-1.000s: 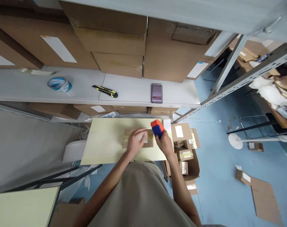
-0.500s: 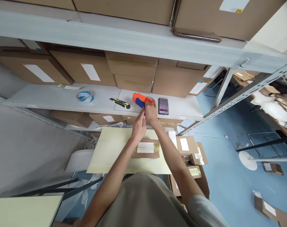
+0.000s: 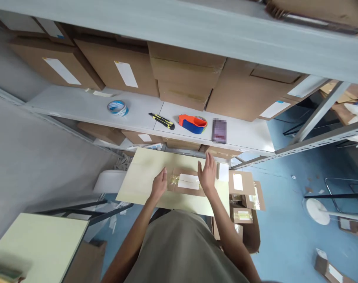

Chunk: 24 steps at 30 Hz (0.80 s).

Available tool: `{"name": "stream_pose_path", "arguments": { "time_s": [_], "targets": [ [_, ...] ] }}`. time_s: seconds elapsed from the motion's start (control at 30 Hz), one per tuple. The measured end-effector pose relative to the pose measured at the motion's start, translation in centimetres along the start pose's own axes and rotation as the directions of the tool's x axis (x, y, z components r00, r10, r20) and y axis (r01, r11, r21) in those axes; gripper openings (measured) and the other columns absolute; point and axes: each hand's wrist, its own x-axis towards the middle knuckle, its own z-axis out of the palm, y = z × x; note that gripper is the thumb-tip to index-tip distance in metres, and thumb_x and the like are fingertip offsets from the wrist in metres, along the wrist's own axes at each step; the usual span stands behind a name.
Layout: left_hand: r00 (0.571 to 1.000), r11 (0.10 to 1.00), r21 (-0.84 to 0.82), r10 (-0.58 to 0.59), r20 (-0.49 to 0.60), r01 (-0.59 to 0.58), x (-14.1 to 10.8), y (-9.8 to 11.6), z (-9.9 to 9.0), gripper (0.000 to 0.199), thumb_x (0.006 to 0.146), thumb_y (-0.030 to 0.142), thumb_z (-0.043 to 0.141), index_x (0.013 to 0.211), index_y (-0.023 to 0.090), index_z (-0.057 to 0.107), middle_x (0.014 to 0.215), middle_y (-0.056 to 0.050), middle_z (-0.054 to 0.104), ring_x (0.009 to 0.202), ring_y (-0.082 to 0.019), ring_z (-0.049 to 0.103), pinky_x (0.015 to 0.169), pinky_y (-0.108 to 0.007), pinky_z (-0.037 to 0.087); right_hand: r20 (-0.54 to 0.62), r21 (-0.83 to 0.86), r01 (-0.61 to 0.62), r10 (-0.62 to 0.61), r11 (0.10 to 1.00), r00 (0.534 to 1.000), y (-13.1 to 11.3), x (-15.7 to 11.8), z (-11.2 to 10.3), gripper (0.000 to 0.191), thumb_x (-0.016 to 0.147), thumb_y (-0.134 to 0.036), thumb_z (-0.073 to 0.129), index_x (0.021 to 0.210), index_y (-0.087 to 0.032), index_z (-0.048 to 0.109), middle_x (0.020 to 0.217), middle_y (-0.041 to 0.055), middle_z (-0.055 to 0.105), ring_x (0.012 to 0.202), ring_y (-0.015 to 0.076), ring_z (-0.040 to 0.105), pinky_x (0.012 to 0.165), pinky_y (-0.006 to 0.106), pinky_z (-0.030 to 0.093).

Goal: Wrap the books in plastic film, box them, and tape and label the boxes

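Observation:
A small taped cardboard box [image 3: 187, 182] with a white label lies on the pale yellow tabletop [image 3: 145, 169]. My left hand [image 3: 159, 184] is by the box's left end, fingers stretched forward and holding nothing. At the right end is my right hand [image 3: 207, 173], its thumb spread from the fingers, also empty. Whether either hand touches the box is hard to tell. On the shelf ahead sits an orange and blue tape dispenser [image 3: 193, 124]. To its left lie a yellow and black utility knife [image 3: 162, 121] and a blue-white tape roll [image 3: 118, 108]; a phone [image 3: 219, 131] lies to its right.
Large cardboard boxes [image 3: 184, 74] line the grey shelf [image 3: 140, 104]. Right of the table, smaller boxes [image 3: 243, 214] are stacked in an open carton. A white stool [image 3: 316, 211] stands on the blue floor, and another pale table [image 3: 40, 243] is at lower left.
The tape dispenser has been let go and rests on the shelf. Both hands have drawn back and apart, down to the two ends of the box. The view has shifted too.

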Motion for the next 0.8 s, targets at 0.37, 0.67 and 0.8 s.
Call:
{"name": "stream_pose_path", "arguments": {
  "time_s": [0.37, 0.67, 0.8],
  "targets": [
    [0.941, 0.945, 0.298, -0.216, 0.260, 0.135, -1.5, -2.3, 4.8, 0.067, 0.096, 0.060, 0.064, 0.144, 0.013, 0.062, 0.129, -0.024, 0.077, 0.121, -0.039, 0.075, 0.099, -0.044, 0.057, 0.312, 0.017, -0.510, 0.480, 0.860, 0.820, 5.7, -10.5, 7.3, 0.109, 0.102, -0.079, 0.038, 0.168, 0.005, 0.017, 0.158, 0.0364, 0.052, 0.141, 0.0445, 0.062, 0.109, 0.048, 0.053],
    [0.880, 0.969, -0.104, -0.157, 0.447, 0.225, 1.2, -5.8, 4.6, 0.057, 0.092, 0.064, 0.060, 0.125, 0.019, 0.073, 0.132, -0.014, 0.078, 0.127, -0.033, 0.072, 0.106, -0.041, 0.056, 0.383, 0.309, -0.570, 0.448, 0.761, 0.807, 7.8, -10.7, 6.2, 0.073, 0.105, -0.074, 0.028, 0.137, -0.018, 0.062, 0.124, 0.0173, 0.079, 0.115, 0.0316, 0.077, 0.092, 0.039, 0.060],
    [0.895, 0.953, -0.236, -0.070, 0.441, 0.191, 1.0, -6.6, 4.1, 0.059, 0.087, 0.060, 0.065, 0.126, 0.018, 0.074, 0.134, -0.014, 0.077, 0.125, -0.033, 0.073, 0.106, -0.043, 0.058, 0.268, 0.352, -0.568, 0.501, 0.744, 0.823, 7.4, -11.6, 6.1, 0.078, 0.101, -0.074, 0.041, 0.144, -0.011, 0.055, 0.140, 0.0244, 0.069, 0.130, 0.0319, 0.069, 0.098, 0.040, 0.059]
  ]
}}
